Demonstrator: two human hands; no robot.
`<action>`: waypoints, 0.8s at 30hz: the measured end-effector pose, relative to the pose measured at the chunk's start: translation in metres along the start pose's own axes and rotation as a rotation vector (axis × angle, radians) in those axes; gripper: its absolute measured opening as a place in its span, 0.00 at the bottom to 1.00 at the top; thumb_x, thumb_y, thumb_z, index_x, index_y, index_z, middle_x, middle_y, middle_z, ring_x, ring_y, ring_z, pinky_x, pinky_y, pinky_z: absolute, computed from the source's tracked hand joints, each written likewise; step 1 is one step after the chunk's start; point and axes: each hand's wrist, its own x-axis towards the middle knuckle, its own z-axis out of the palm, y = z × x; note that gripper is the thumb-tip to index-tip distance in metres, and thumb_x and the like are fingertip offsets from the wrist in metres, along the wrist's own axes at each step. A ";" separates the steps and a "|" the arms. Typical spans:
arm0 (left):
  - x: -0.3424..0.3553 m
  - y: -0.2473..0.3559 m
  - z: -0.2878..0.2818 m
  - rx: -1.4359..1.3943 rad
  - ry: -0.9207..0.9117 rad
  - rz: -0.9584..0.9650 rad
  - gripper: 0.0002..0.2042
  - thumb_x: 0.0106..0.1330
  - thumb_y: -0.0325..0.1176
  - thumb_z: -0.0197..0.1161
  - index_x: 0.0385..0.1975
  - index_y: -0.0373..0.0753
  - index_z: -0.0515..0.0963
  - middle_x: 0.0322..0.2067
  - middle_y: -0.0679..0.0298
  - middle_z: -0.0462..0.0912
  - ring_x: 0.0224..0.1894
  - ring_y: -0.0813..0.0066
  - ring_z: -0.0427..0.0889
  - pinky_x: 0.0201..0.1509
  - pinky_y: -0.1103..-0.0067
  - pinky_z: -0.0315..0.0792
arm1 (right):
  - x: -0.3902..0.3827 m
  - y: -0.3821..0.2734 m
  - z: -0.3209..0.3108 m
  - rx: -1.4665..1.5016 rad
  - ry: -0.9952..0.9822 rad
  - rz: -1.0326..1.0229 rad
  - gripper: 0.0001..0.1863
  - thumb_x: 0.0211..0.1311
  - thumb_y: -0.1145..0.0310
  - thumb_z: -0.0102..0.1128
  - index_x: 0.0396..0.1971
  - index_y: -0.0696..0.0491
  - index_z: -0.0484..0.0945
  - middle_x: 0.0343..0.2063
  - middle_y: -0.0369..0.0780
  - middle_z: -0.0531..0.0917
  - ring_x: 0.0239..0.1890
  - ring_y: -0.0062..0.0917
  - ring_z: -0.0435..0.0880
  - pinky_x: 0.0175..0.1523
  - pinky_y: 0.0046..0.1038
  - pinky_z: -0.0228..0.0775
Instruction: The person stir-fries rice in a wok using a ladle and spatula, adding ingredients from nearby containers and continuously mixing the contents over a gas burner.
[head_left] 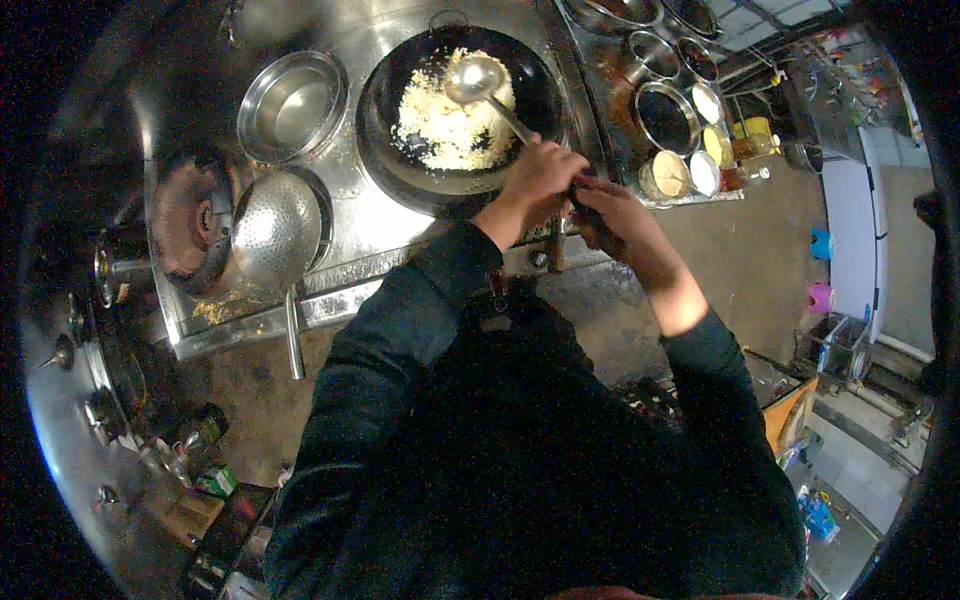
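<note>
From my remote seat I saw two hands, left hand and right hand, clamped on one ladle above rice in one wok, upper centre

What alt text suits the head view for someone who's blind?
The person's left hand and right hand hold a ladle at pale, grainy food in a black wok. Leftward are a metal bowl and holed strainer.

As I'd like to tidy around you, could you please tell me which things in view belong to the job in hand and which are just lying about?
Apparently in use:
- steel ladle
- wok
- pale grainy food

Apparently lying about:
- perforated strainer
- round metal basin
</note>
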 end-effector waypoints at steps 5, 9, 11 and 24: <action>0.008 0.049 0.005 -0.056 -0.083 0.002 0.04 0.55 0.32 0.56 0.26 0.51 0.77 0.22 0.69 0.79 0.36 0.68 0.78 0.48 0.68 0.67 | -0.041 -0.001 -0.026 0.514 0.035 0.336 0.21 0.65 0.66 0.51 0.58 0.50 0.67 0.21 0.33 0.73 0.15 0.16 0.66 0.18 0.19 0.56; 0.011 0.096 -0.020 -0.123 -0.111 0.102 0.03 0.53 0.32 0.56 0.21 0.48 0.76 0.22 0.68 0.77 0.32 0.68 0.76 0.47 0.71 0.67 | -0.069 0.001 -0.041 0.452 0.128 0.624 0.19 0.65 0.66 0.51 0.56 0.50 0.68 0.20 0.33 0.72 0.15 0.17 0.65 0.18 0.19 0.56; 0.009 0.109 -0.029 -0.134 -0.258 -0.016 0.04 0.53 0.31 0.54 0.20 0.48 0.75 0.22 0.69 0.76 0.34 0.68 0.76 0.48 0.71 0.67 | -0.073 0.011 -0.048 0.521 0.119 0.647 0.18 0.64 0.67 0.50 0.54 0.50 0.69 0.20 0.34 0.73 0.14 0.17 0.66 0.17 0.20 0.57; 0.012 0.059 -0.043 -0.154 -0.072 -0.306 0.09 0.43 0.31 0.66 0.24 0.44 0.74 0.26 0.65 0.78 0.36 0.62 0.75 0.44 0.68 0.66 | -0.002 0.007 -0.052 0.296 -0.224 0.248 0.20 0.61 0.69 0.54 0.54 0.55 0.71 0.21 0.37 0.77 0.16 0.19 0.74 0.18 0.20 0.62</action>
